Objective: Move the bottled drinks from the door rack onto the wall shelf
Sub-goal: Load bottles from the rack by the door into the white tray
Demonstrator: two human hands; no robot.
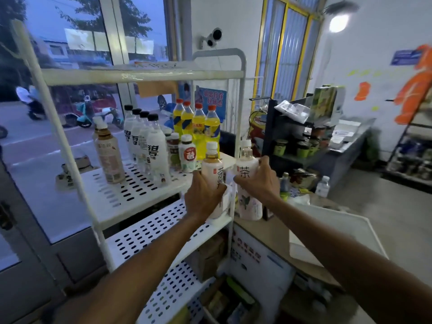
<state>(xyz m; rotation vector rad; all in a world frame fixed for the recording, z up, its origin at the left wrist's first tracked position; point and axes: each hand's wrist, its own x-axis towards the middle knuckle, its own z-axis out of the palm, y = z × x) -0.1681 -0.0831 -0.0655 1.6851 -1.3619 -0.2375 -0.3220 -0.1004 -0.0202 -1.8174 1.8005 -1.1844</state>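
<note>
1. My left hand (203, 195) is wrapped round the left bottle (211, 163) and my right hand (257, 178) round the right bottle (249, 206). Both are centre frame, at the rack's (140, 235) right edge.
2. Full, capped plastic: probably hefty and stiff, and the smooth label may slip.
3. Best grip is mid-body, upright, not the cap.

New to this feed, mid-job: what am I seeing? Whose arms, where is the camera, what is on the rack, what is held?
No machine here: these are a person's bare arms, seen from one camera worn on the head, looking forward and down. The left hand grips the left tea bottle, and the right hand grips the right tea bottle, at the near corner of the white rack. On its perforated shelf stand white bottles, yellow bottles and small bottles.
</note>
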